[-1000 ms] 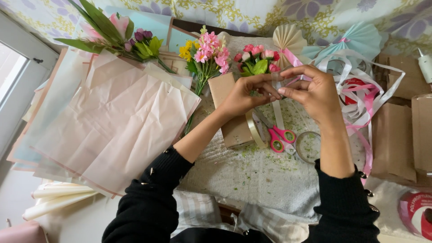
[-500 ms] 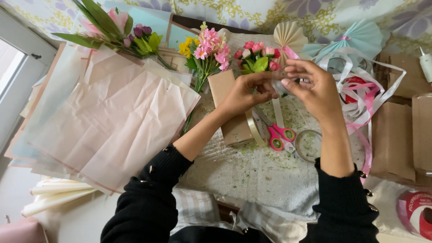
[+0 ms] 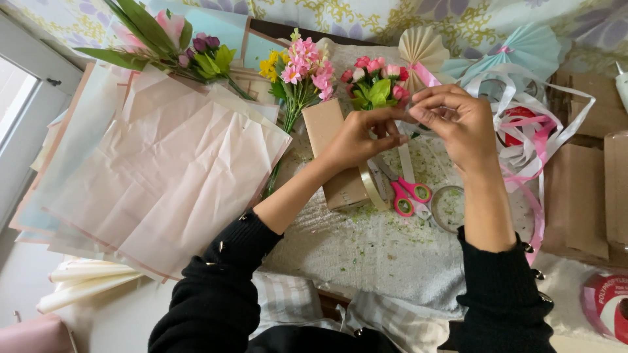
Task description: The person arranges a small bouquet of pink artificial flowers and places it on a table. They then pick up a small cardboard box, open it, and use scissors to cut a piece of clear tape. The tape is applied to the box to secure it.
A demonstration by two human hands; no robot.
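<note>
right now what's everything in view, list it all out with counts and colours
tissue paper sheets: a stack, pale pink and cream, left
rolled paper: a few rolls, cream, lower left
flower bunches: three; purple with long green leaves top left, pink and yellow top centre, pink and red buds behind the hands
brown box: one, kraft brown, under the left wrist
scissors: one pair, pink handles, centre
clear tape roll: one, beside the scissors
paper fans: cream, pale blue, top
ribbon tangle: pink and white, right
cardboard pieces: several, brown, right
tape roll: one, red, bottom right
left hand: pinching something small, too small to tell
right hand: pinching the same spot, black sleeves
</note>
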